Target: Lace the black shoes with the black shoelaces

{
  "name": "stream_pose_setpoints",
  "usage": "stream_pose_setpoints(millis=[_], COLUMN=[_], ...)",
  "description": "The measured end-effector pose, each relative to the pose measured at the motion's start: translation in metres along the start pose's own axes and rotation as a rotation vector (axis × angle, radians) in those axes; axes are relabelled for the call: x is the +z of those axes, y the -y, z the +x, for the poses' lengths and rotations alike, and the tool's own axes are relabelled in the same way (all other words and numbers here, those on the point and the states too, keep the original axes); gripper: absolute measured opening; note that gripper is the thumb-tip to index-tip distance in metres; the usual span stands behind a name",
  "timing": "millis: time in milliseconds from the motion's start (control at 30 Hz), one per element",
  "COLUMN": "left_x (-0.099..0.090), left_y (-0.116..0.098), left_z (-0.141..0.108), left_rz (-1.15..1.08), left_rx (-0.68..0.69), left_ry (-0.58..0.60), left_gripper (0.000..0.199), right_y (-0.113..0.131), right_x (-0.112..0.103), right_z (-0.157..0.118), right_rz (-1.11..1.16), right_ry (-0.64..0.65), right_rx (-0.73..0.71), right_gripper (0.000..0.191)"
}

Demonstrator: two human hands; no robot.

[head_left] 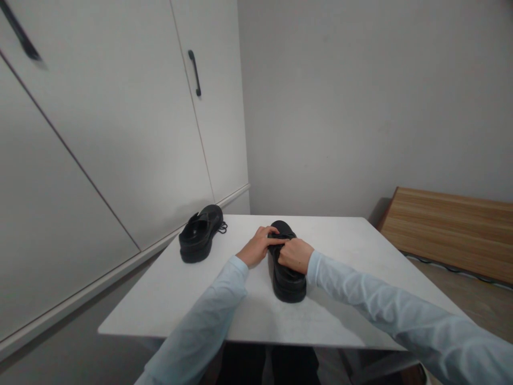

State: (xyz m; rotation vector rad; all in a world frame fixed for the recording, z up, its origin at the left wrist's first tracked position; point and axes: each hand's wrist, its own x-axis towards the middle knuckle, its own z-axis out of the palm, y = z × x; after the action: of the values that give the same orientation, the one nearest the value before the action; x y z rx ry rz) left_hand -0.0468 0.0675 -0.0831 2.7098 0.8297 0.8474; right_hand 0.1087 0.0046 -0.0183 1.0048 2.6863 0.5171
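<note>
A black lace-up shoe [289,289] stands on the white table in front of me, toe pointing away, heel toward me. My left hand [258,246] lies at its left side, with the thumb and bent fingers gripping across its upper near the lacing. My right hand [295,255] is closed over the shoe's opening, fingers curled down against the tongue area. Whatever the right fingers pinch is hidden by the hand. Farther left on the table, a second black shoe [196,248] sits apart from both hands, with its loose laces [223,228] hanging at the right side.
The white table [336,315] spans the space before me. White cabinet doors [120,133] with dark handles [194,73] rise along the left. A grey wall [360,107] stands behind, and a wood-grain panel [452,230] lies beyond the table's right edge.
</note>
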Motion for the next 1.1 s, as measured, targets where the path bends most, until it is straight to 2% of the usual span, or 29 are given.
stream_pose_setpoints(millis=[100,200,300,467,567,667,733,800,867,967,1033,1100], left_x=[0.0,-0.001,-0.003,-0.002,-0.001,0.0,-0.001,-0.003,-0.007,-0.014,-0.016,-0.016], left_y=[0.0,-0.001,-0.002,0.001,0.002,0.003,0.002,0.0,-0.004,-0.011,-0.014,-0.015], left_z=[0.0,0.0,0.001,0.001,0.0,-0.001,0.0,0.0,0.0,0.0,0.0,0.0], left_rz=[-0.01,-0.024,-0.045,-0.057,-0.058,-0.059,-0.062,-0.066,-0.072,-0.088,-0.097,-0.103], left_rx=[0.0,0.001,0.001,0.006,0.01,0.001,-0.013,-0.029,-0.045,-0.062,-0.067,-0.08], left_ry=[-0.006,-0.013,-0.009,-0.01,-0.013,-0.013,-0.007,0.002,0.01,0.023,0.028,0.018], left_gripper=[0.062,0.065,0.068,0.069,0.068,0.065,0.061,0.057,0.054,0.047,0.039,0.033], right_y=[0.004,0.011,0.017,0.017,0.011,-0.002,-0.013,-0.022,-0.027,-0.026,-0.021,-0.015], right_x=[-0.007,-0.015,-0.018,-0.014,-0.012,-0.011,-0.009,-0.003,0.005,0.02,0.027,0.03], right_z=[0.002,0.004,0.005,0.003,-0.002,-0.008,-0.013,-0.019,-0.023,-0.03,-0.035,-0.041], right_rz=[0.012,0.068,0.117,0.11,0.09,0.06,0.098,0.221,0.455,0.821,1.009,1.147], right_ry=[0.073,0.161,0.182,0.163,0.133,0.061,0.025,-0.019,-0.152,-0.4,-0.49,-0.601], right_rx=[0.037,0.193,0.298,0.311,0.238,0.074,0.033,0.037,0.049,0.232,0.396,0.501], right_gripper=[0.025,0.027,0.028,0.028,0.029,0.027,0.023,0.022,0.023,0.025,0.028,0.027])
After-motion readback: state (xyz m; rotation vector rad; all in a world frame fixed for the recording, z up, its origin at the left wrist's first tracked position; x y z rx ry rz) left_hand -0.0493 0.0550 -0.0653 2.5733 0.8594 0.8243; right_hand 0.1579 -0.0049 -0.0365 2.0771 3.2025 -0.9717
